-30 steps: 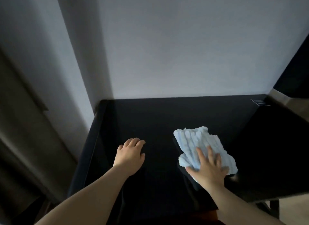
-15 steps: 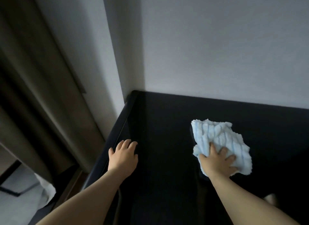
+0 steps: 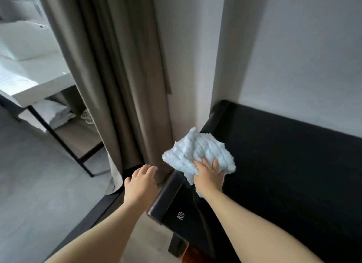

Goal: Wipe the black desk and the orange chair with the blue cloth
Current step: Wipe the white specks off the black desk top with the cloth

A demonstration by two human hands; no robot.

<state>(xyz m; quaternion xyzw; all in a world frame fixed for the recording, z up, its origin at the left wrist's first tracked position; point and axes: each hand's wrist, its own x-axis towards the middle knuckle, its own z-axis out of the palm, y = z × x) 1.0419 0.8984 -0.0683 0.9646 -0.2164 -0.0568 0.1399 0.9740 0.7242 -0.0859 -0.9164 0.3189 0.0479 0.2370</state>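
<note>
**Current state**

- The right hand (image 3: 208, 176) lies flat on the blue cloth (image 3: 197, 151), fingers straight and slightly spread. It presses the cloth down and does not pinch it. A flat palm spreads the load, so more of the cloth meets the surface.
- The cloth sits bunched at the left edge of the black desk (image 3: 284, 165), between the front and back corners. Its left part overhangs the rim toward the curtain (image 3: 117, 76). This position suits wiping the rim as well as the top.
- The left hand (image 3: 141, 184) is just beside the desk's left edge, fingers loosely curled, holding nothing. Whether it touches the rim cannot be determined. It is likely held there for balance and to stay out of the cloth's path.

**Task status (assessment)**

- The desk wipe is in progress, at the left limit of the surface.
- A small reddish patch (image 3: 187, 256) shows below the desk's front edge. It may be the orange chair, but this cannot be confirmed. The chair step appears not yet done.
</note>
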